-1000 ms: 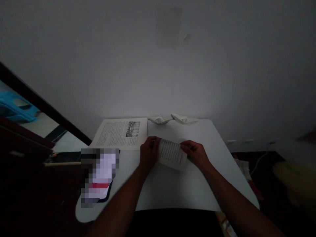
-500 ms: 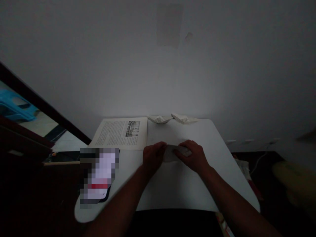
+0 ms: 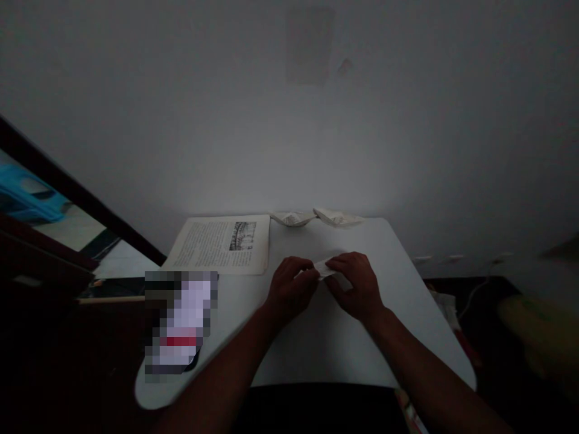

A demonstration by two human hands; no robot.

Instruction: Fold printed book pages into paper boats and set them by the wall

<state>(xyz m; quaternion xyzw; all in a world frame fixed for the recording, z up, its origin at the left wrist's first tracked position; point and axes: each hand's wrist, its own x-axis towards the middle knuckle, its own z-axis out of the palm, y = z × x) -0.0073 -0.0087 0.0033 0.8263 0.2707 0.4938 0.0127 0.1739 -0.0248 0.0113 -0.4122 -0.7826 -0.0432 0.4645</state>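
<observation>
My left hand and my right hand meet over the middle of the white table. Both are closed on a small folded piece of printed paper, of which only a pale edge shows between the fingertips. The rest of the paper is hidden under my fingers. Both forearms reach in from the bottom of the view.
An open book or printed page lies at the table's far left. Two folded paper boats sit at the far edge by the wall. A pixelated object lies at the near left. The room is dim.
A second ago the printed sheet was spread between my hands. It has since been folded smaller, and my hands have closed together over it.
</observation>
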